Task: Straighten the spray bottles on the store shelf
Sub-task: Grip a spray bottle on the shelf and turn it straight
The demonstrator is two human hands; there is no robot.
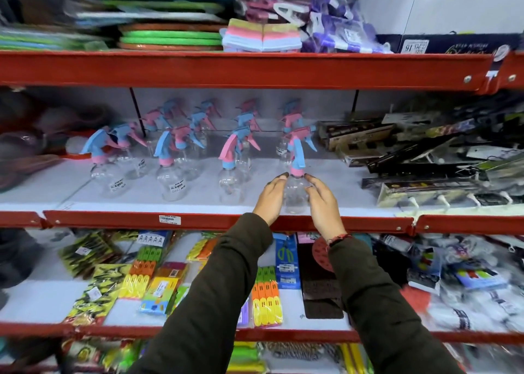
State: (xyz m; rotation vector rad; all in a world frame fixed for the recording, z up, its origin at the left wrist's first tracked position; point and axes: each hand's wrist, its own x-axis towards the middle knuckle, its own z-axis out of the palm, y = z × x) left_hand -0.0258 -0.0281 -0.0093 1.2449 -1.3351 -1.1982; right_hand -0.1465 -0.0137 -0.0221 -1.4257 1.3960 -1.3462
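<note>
While the clear spray bottle (295, 188) stands upright at the shelf's (198, 221) front edge, left hand (270, 199) and right hand (323, 203) flank it, fingers loosely spread, equally near; contact uncertain.

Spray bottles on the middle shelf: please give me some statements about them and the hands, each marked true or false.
1. Both hands flank one bottle at the shelf's front edge. True.
2. That bottle lies on its side. False: it stands upright.
3. Its collar is pink. True.
4. The left hand is on the lower shelf. False: it is beside the bottle, opposite the right hand.
5. The bottles have clear bodies. True.
6. The shelf edge is blue. False: it is red.
</note>
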